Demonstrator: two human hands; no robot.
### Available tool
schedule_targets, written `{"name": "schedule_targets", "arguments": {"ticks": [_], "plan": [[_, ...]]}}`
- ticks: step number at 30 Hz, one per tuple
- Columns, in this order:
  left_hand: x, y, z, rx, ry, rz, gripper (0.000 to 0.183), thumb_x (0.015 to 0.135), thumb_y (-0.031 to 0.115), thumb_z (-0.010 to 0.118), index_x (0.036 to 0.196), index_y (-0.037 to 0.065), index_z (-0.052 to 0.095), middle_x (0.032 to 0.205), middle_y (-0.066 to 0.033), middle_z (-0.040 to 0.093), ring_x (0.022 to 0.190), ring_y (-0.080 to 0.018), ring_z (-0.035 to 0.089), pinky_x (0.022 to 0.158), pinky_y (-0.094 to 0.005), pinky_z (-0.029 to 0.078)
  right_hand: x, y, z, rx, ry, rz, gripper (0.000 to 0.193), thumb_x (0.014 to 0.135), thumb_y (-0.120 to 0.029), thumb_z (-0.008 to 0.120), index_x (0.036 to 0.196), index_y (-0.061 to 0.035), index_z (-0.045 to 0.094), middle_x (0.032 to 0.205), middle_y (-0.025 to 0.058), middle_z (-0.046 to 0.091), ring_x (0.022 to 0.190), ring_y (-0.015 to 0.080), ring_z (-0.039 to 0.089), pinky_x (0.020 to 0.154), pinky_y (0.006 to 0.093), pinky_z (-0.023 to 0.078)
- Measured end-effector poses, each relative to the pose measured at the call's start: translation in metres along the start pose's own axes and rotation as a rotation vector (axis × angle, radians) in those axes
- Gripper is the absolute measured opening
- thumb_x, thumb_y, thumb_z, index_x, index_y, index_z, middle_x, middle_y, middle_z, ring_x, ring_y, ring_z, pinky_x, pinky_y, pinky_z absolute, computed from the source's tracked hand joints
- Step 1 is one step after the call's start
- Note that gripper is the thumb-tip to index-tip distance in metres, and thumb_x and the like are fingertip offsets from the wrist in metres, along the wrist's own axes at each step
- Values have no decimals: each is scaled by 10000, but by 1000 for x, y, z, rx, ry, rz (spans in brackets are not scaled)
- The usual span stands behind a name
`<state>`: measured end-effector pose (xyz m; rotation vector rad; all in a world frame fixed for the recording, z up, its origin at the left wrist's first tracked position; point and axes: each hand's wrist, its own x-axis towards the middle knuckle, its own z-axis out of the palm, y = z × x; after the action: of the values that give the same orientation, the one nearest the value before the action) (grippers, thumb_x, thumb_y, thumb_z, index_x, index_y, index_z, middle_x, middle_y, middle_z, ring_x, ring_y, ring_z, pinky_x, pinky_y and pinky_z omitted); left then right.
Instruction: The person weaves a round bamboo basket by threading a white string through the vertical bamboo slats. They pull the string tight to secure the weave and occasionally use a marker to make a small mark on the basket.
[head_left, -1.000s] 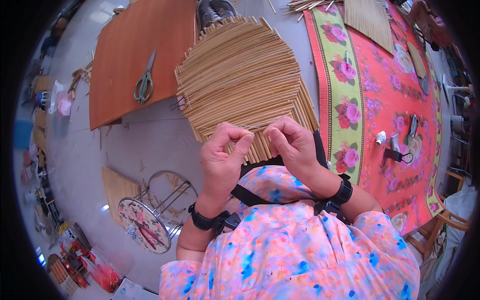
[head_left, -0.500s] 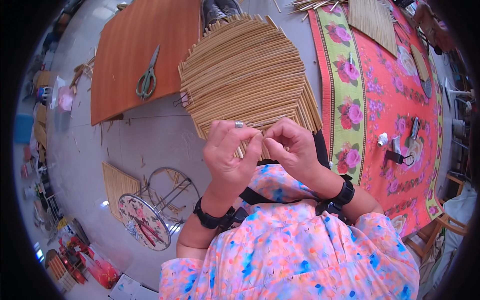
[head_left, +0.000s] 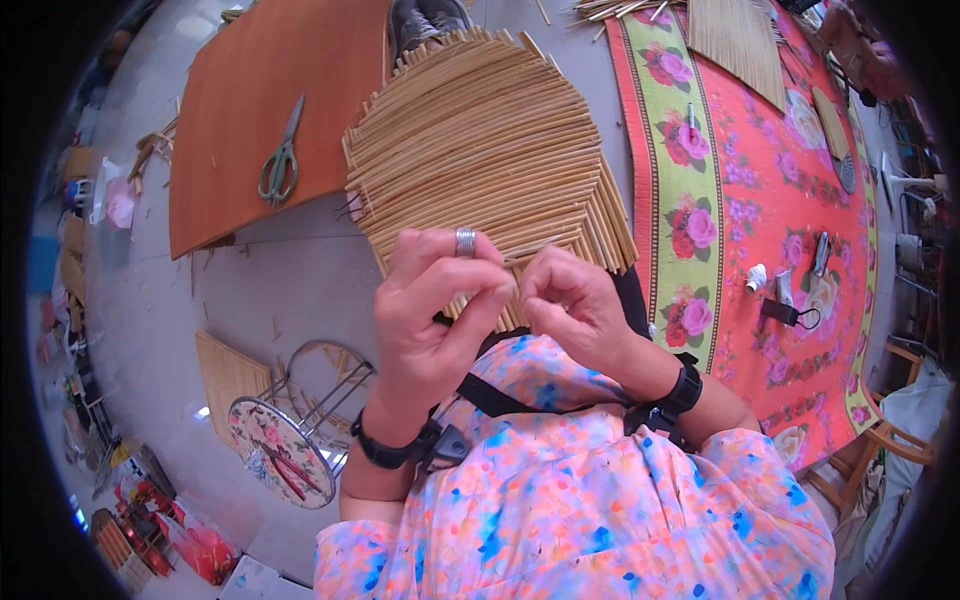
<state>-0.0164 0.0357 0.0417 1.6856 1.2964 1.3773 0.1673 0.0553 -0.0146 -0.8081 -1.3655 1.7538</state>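
Observation:
A broad panel of straw-coloured stalks (head_left: 480, 140), laid side by side with a slanted section at its right, rests in front of my body. Over its near edge, my left hand (head_left: 435, 295) is raised with thumb and fingertips pressed together; a silver ring sits on one finger. Close beside it, my right hand (head_left: 575, 310) has thumb and forefinger pinched. Whatever the fingertips hold is too fine to make out. A binder clip (head_left: 347, 207) grips the panel's left edge.
Green-handled scissors (head_left: 280, 170) lie on a brown board (head_left: 230, 130) at left. A round flowered stool (head_left: 280, 450) lies tipped on the floor, with pliers on its seat. To the right spreads a red floral cloth (head_left: 745, 320) bearing a white spool (head_left: 756, 278) and a black clip-like tool (head_left: 785, 314).
My left hand has drawn a little left and away from the right, widening the gap between the fingertips. The whole view has shifted slightly.

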Motion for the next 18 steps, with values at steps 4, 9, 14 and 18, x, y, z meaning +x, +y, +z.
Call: {"name": "schedule_targets", "arguments": {"ticks": [4, 9, 14, 18], "plan": [[9, 21, -18, -313, -153, -105, 153, 776, -48, 751, 893, 45, 722, 899, -94, 678, 757, -201, 646, 638, -285, 505, 10, 0, -14, -139, -187, -139, 58, 851, -38, 646, 813, -20, 606, 792, 19, 535, 666, 87, 521, 558, 240, 416], [36, 20, -36, -622, -498, 86, 125, 770, 55, 749, 887, 10, 748, 771, -66, 635, 611, -177, 621, 520, -294, 473, 22, 1, -21, -42, -322, -34, 81, 823, -76, 649, 771, -32, 604, 779, 22, 547, 664, 114, 521, 558, 265, 415], [51, 19, -31, -886, -545, 104, 93, 813, 4, 723, 897, -26, 747, 870, -133, 653, 634, -208, 660, 525, -279, 498, 35, 0, -29, -41, -408, 20, 126, 830, -130, 652, 766, -38, 595, 777, 34, 549, 656, 144, 513, 566, 281, 418], [51, 23, -19, -913, -318, 195, 70, 789, 14, 684, 831, -35, 711, 729, -82, 574, 541, -176, 580, 454, -267, 438, 47, 1, -31, -23, -428, 39, 148, 840, -151, 642, 757, -44, 584, 763, 42, 545, 651, 165, 505, 569, 298, 410]]}}
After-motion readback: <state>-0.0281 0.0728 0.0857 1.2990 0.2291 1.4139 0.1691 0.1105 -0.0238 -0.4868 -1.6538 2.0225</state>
